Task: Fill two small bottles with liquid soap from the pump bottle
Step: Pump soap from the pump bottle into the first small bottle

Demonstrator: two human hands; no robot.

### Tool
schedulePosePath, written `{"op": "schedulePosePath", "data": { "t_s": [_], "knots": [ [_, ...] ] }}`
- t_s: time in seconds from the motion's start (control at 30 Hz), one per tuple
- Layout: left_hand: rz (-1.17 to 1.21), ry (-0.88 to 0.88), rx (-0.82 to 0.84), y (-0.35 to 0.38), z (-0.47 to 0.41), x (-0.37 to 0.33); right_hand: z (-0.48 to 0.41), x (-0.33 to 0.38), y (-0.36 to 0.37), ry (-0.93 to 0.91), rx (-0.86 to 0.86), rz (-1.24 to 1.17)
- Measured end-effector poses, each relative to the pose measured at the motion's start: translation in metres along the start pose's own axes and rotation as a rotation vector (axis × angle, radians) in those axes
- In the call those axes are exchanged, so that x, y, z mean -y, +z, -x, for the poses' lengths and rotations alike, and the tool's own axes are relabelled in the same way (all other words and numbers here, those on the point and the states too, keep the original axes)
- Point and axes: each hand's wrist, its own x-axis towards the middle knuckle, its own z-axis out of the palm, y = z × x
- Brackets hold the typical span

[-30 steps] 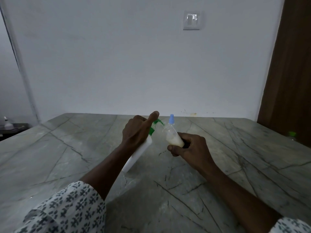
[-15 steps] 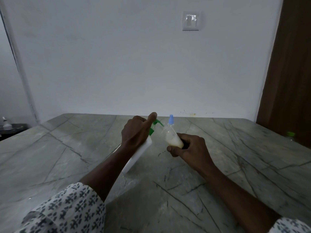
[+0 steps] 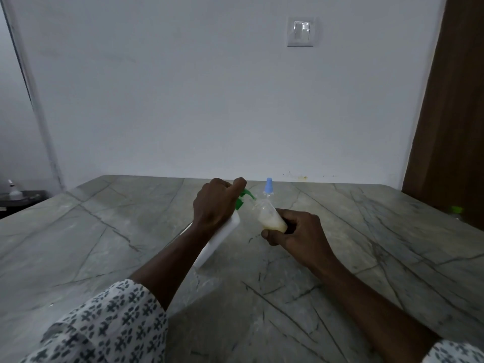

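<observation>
A small clear bottle (image 3: pixel 269 218), partly filled with creamy soap, is held tilted above the middle of the stone table (image 3: pixel 104 231), its base pinched in the curled fingers and thumb of the right hand (image 3: pixel 298 231) and its mouth up against the green pump spout (image 3: pixel 246 196). The left hand (image 3: pixel 214 205) is wrapped round the top of the leaning white pump bottle (image 3: pixel 222 239), one finger on the pump head. A blue cap (image 3: pixel 269 185) shows just behind; a light switch (image 3: pixel 300 31) sits on the wall.
</observation>
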Motion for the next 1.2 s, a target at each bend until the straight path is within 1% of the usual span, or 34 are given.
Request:
{"op": "schedulePosePath", "data": {
  "t_s": [0.1,0.2,0.37,0.6,0.7,0.8,0.97,1.07,1.2],
  "knots": [
    [0.006,-0.009,0.010,0.000,0.001,0.001,0.000,0.001,0.000,0.000,-0.003,-0.015],
    [0.070,-0.010,0.020,-0.001,-0.002,0.004,-0.001,0.003,-0.001,0.004,-0.021,-0.047],
    [0.186,-0.038,0.105,-0.004,-0.001,0.004,-0.002,0.005,-0.001,-0.006,-0.022,-0.053],
    [0.176,-0.047,0.124,-0.003,0.000,0.002,-0.001,0.005,-0.003,0.054,-0.007,-0.129],
    [0.180,-0.034,0.103,-0.004,0.000,0.003,-0.002,0.008,0.000,0.074,-0.007,-0.168],
    [0.202,-0.062,0.093,-0.007,0.001,0.001,-0.003,0.010,0.001,0.096,0.006,-0.191],
    [0.250,-0.048,0.114,-0.009,0.005,-0.004,-0.005,0.008,-0.003,0.097,0.027,-0.195],
    [0.312,-0.066,0.155,-0.009,0.003,-0.003,-0.004,0.008,-0.002,0.081,0.029,-0.185],
    [0.319,-0.073,0.184,-0.010,0.001,0.000,-0.003,0.008,0.000,0.088,0.041,-0.186]
  ]
}}
